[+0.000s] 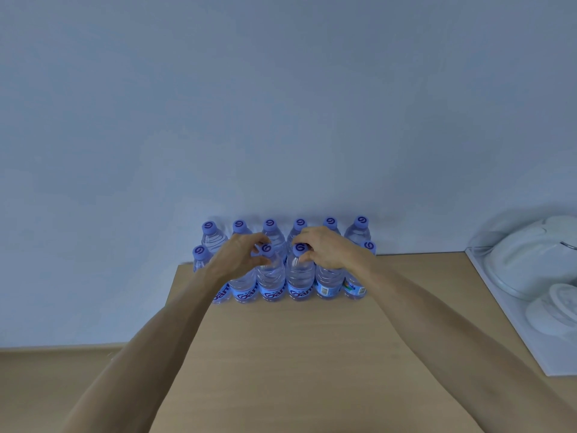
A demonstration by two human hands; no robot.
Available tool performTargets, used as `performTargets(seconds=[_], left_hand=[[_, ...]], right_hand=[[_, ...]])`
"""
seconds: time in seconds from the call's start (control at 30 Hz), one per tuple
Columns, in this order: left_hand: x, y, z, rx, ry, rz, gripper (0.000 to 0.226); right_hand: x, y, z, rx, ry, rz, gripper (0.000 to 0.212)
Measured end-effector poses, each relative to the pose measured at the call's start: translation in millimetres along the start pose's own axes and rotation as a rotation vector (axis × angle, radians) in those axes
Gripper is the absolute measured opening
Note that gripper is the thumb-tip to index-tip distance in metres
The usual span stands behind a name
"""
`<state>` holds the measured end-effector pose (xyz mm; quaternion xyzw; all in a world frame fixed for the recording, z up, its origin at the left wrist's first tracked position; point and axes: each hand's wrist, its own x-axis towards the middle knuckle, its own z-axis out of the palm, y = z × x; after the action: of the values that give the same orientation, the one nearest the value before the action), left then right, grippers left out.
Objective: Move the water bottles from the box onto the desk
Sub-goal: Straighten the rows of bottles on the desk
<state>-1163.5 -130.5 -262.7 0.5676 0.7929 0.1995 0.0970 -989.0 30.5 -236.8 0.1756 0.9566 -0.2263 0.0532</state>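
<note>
Several clear water bottles with purple caps and blue labels stand in two rows at the far edge of the wooden desk [281, 354], against the wall. My left hand [239, 256] has its fingers curled round the neck of a front-row bottle [270, 278], just under the cap. My right hand [326, 250] grips the neck of the neighbouring front-row bottle [300, 276]. Both bottles stand upright on the desk. The box is not in view.
A white tray [512, 332] with white lidded dishes [537, 260] sits at the desk's right edge. A lower wooden surface [62, 385] lies to the left. The plain wall [281, 120] rises right behind the bottles.
</note>
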Motion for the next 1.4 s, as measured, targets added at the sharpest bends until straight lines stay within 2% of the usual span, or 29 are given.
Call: performTargets(seconds=[0.23, 0.4, 0.5, 0.6, 0.7, 0.8, 0.97, 1.07, 1.2, 1.4], left_hand=[[2, 3, -1, 0.015, -0.057, -0.015, 0.043], [8, 18, -4, -0.05, -0.13, -0.017, 0.055], [14, 36, 2, -0.072, -0.107, 0.061, 0.056], [24, 55, 13, 0.017, -0.108, 0.105, 0.054], [31, 62, 25, 0.128, -0.1, 0.098, 0.04], [33, 60, 29, 0.126, -0.099, 0.055, 0.034], [36, 59, 27, 0.108, -0.114, 0.039, 0.036], [35, 59, 28, 0.093, -0.12, 0.027, 0.036], [33, 59, 28, 0.071, -0.111, 0.017, 0.038], [31, 60, 28, 0.062, -0.104, 0.015, 0.04]], right_hand=[[-2, 1, 0, 0.012, 0.004, 0.01, 0.042], [-14, 15, -10, 0.048, 0.046, 0.072, 0.059], [-24, 30, -20, -0.091, 0.086, 0.088, 0.056], [-33, 40, -24, -0.103, 0.043, 0.154, 0.057], [-35, 41, -21, -0.169, 0.047, 0.153, 0.046], [-35, 40, -18, -0.255, 0.093, 0.161, 0.042], [-38, 37, -17, -0.13, 0.069, 0.144, 0.034], [-41, 35, -17, -0.221, 0.099, 0.157, 0.04], [-38, 32, -15, -0.406, 0.135, 0.163, 0.059], [-41, 48, -25, -0.215, 0.028, 0.066, 0.046]])
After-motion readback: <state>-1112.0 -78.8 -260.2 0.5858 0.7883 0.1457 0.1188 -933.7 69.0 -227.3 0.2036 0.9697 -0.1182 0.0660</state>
